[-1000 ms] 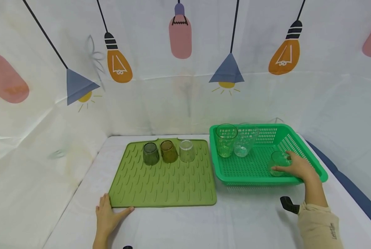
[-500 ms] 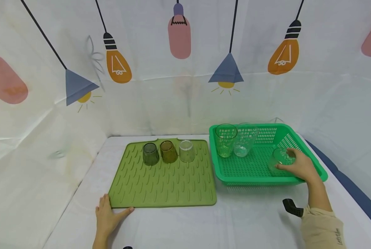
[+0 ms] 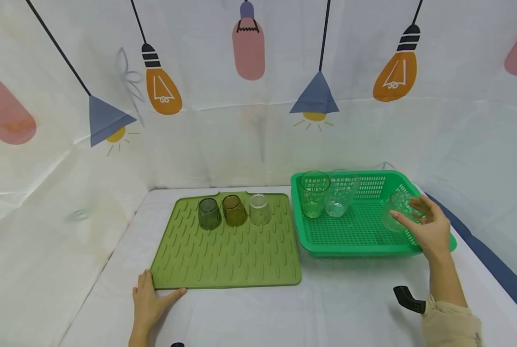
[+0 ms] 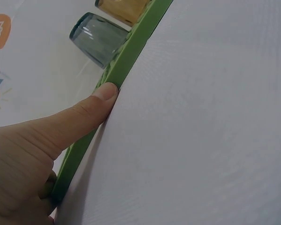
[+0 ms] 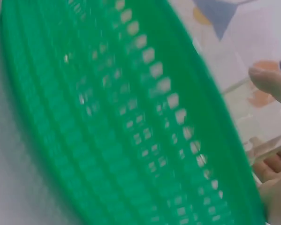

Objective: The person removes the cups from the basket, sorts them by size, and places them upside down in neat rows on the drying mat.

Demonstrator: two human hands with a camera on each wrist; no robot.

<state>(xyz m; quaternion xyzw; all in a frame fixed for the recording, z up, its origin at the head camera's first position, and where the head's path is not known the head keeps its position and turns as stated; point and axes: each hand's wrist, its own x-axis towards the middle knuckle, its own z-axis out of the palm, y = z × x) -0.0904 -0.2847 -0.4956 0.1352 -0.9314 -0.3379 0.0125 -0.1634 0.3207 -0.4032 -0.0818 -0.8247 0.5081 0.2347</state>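
Note:
My right hand (image 3: pixel 435 232) pinches a clear drinking glass (image 3: pixel 392 214) between thumb and fingers, over the right side of the green plastic basket (image 3: pixel 353 250). In the right wrist view, part of that glass shows beyond the basket's slotted wall, beside the thumb (image 5: pixel 271 85). At the front left corner of the olive-green drying mat (image 3: pixel 228 262), my left hand (image 3: pixel 149 304) rests with thumb and fingers spread. Its thumb (image 4: pixel 84 112) presses straight against the mat's edge in the left wrist view.
Upside down along the mat's back stand a grey glass (image 3: pixel 209 214), an amber glass (image 3: pixel 234 211) and a clear glass (image 3: pixel 259 210). Inside the basket at left are a tall greenish glass (image 3: pixel 313 197) and a leaning clear glass (image 3: pixel 337 205). A printed curtain (image 3: pixel 258 140) hangs behind.
My right hand has raised the glass from the basket floor and tilted it, moving slightly up and to the right. The left hand stays at the mat's corner.

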